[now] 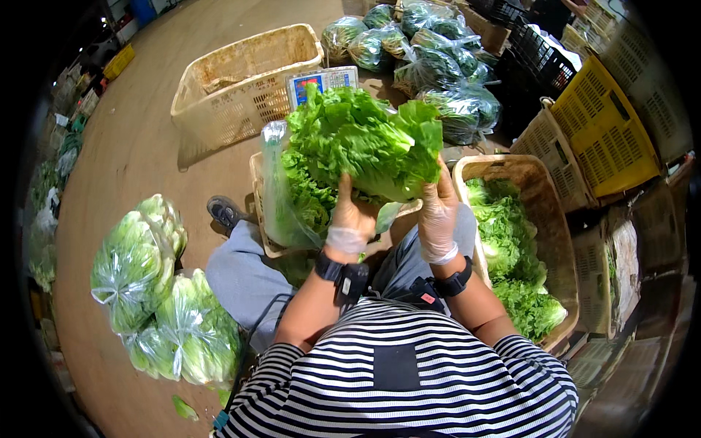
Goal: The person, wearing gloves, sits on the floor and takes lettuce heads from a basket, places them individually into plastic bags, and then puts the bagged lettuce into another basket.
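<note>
Between my two hands I hold up a big leafy head of green lettuce [365, 135]. My left hand [352, 215], in a clear thin glove, grips its lower left side. On its right side my right hand [439, 212], gloved too, is closed round the leaves; some fingers are hidden behind them. Below the lettuce stands a cream crate [257, 182] with more lettuce [310, 197] and a clear plastic bag [277, 212] at its left side. Just beyond is a scale [321, 82] with a blue and red panel, partly covered by the leaves.
At my right a cream crate [562, 241] holds loose lettuce. Tied bags of lettuce [171, 299] lie on the floor at left. A large cream crate [241, 91] stands ahead, beside bagged greens [445, 66]. Yellow and black crates [602, 120] line the right.
</note>
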### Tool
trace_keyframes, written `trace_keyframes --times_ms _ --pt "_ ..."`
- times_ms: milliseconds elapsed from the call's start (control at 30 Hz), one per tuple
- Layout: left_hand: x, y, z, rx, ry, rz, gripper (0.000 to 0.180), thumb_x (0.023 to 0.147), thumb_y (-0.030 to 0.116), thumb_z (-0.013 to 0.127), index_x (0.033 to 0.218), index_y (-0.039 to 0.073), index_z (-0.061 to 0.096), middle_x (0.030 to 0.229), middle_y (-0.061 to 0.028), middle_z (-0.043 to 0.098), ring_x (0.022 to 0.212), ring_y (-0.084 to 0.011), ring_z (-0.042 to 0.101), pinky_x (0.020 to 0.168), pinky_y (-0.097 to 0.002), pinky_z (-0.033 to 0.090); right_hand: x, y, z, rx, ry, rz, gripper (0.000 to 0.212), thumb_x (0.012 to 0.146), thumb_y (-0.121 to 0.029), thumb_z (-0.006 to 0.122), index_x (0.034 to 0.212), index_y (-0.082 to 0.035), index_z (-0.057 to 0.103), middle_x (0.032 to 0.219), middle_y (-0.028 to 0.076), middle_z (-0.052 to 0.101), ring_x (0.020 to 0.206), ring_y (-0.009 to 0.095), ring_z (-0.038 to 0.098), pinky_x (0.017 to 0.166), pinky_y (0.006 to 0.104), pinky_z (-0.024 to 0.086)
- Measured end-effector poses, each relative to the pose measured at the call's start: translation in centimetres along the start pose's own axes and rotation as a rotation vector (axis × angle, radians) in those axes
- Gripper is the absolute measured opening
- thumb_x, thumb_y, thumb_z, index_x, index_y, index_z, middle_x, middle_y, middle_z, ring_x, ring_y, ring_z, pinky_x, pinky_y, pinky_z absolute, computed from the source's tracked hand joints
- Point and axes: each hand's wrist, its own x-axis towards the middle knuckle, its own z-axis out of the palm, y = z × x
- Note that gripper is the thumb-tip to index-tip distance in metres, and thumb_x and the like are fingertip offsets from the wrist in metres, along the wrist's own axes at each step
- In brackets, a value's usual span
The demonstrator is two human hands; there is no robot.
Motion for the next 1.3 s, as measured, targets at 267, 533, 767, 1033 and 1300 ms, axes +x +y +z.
trace_keyframes --times_ms 267,533,767,1033,1300 --pt "1.1 -1.3 -2.3 -0.225 0.034 0.011 0.073 0.072 0.059 0.062 0.129 0.015 0.044 0.129 -0.0074 0.047 0.12 -0.0291 0.043 0.1 -0.0507 0.035 0.9 -2.6 -0.8 0.635 0.256 0.154 0.023 0.094 -0.03 0.048 0.101 -0.007 0.051 0.081 0.002 0.051 0.079 0.015 0.052 0.087 0.0339 0.042" --pt "0.4 -0.6 -7.7 -0.22 -0.181 0.047 0.072 0.077 0.061 0.053 0.131 0.014 0.042 0.131 -0.0073 0.045 0.118 -0.0266 0.045 0.099 -0.0469 0.036 -1.4 -3.5 -2.0 0.656 0.087 0.45 0.029 0.085 -0.036 0.061 0.098 -0.012 0.051 0.073 -0.001 0.043 0.066 0.012 0.041 0.076 0.0311 0.04" --pt "-0.6 2.4 -7.1 0.077 -0.066 0.233 0.071 0.078 0.058 0.054 0.128 0.009 0.043 0.125 -0.0091 0.049 0.113 -0.0254 0.049 0.096 -0.0434 0.041 1.0 -2.8 -3.2 0.8 0.057 0.446 0.029 0.097 -0.032 0.037 0.101 -0.008 0.053 0.072 0.002 0.053 0.059 0.011 0.051 0.063 0.0273 0.051" --pt "-2.5 2.7 -7.5 -0.213 0.015 0.147 0.056 0.08 0.041 0.065 0.119 0.005 0.051 0.117 -0.0096 0.056 0.106 -0.0247 0.054 0.092 -0.0416 0.044 -0.8 -9.6 12.5 0.733 -0.499 0.2 0.028 0.088 -0.028 0.05 0.105 -0.006 0.05 0.089 0.007 0.046 0.077 0.018 0.041 0.076 0.0323 0.037" --pt "-6.3 4.5 -4.2 -0.093 0.24 0.263 0.059 0.084 0.046 0.056 0.127 0.007 0.043 0.126 -0.0109 0.049 0.114 -0.0271 0.048 0.099 -0.0432 0.038 -4.7 -12.6 13.4 -0.249 -0.945 -0.73 0.058 0.066 -0.028 0.071 0.117 -0.01 0.053 0.131 0.019 0.04 0.123 0.04 0.036 0.1 0.0491 0.03"
